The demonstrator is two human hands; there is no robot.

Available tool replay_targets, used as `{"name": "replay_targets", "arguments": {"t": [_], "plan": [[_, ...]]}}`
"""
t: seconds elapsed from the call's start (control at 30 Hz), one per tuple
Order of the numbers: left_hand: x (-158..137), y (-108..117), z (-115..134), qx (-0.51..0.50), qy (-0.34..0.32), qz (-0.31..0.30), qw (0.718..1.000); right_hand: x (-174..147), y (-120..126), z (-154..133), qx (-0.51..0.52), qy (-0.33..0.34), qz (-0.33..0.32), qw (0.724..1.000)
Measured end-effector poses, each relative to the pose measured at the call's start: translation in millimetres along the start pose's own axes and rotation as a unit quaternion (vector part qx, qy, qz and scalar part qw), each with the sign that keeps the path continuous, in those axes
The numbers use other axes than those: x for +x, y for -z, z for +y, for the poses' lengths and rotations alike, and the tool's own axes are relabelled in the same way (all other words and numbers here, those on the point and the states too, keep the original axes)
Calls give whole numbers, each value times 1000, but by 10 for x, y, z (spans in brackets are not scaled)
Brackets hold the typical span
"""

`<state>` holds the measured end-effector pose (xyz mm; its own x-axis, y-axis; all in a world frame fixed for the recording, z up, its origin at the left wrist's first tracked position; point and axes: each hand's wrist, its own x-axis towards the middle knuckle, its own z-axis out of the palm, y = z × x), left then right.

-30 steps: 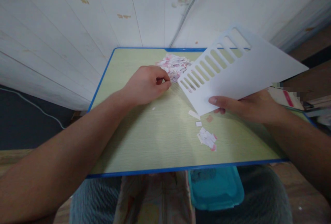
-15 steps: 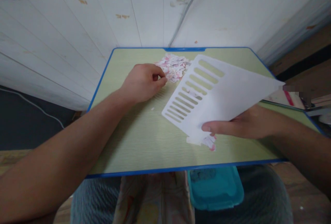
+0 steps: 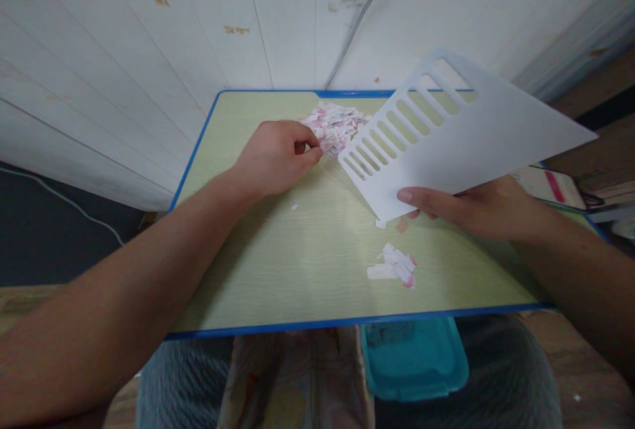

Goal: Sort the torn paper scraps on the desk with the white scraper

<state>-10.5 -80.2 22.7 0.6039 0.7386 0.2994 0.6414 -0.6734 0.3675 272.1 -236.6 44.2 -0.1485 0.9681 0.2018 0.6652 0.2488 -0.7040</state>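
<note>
My right hand (image 3: 476, 214) grips a thin white slotted plastic board (image 3: 446, 138) by its lower edge, thumb on top. The board is held tilted above the right half of the table. Its row of long slots faces up and left. My left hand (image 3: 280, 155) is closed with thumb and index finger together, beside a heap of pink and white paper scraps (image 3: 335, 125). Whether anything sits in that pinch is hidden. A smaller cluster of paper scraps (image 3: 394, 264) lies below the board, and one tiny scrap (image 3: 294, 207) is near my left wrist.
The pale table (image 3: 278, 270) has a blue rim and stands against a white panelled wall (image 3: 278, 19). Below its front edge a turquoise plastic container (image 3: 417, 369) rests by my right leg. A flat item with a red stripe (image 3: 553, 186) lies at the right edge.
My right hand has raised the slotted board up and to the right, uncovering the small cluster of scraps beneath it. My left hand has hardly moved.
</note>
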Motion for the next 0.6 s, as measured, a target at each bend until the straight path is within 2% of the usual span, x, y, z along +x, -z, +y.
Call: {"name": "replay_targets", "arguments": {"t": [0.2, 0.37, 0.6], "plan": [[-23, 31, 32, -15, -33, -19, 999, 39, -7, 58, 3, -14, -2, 1000], [-111, 107, 202, -80, -114, -92, 986, 65, -15, 79, 5, -25, 20, 999], [-218, 129, 462, -135, -201, -173, 955, 82, -61, 99, 51, -88, 33, 994]]}}
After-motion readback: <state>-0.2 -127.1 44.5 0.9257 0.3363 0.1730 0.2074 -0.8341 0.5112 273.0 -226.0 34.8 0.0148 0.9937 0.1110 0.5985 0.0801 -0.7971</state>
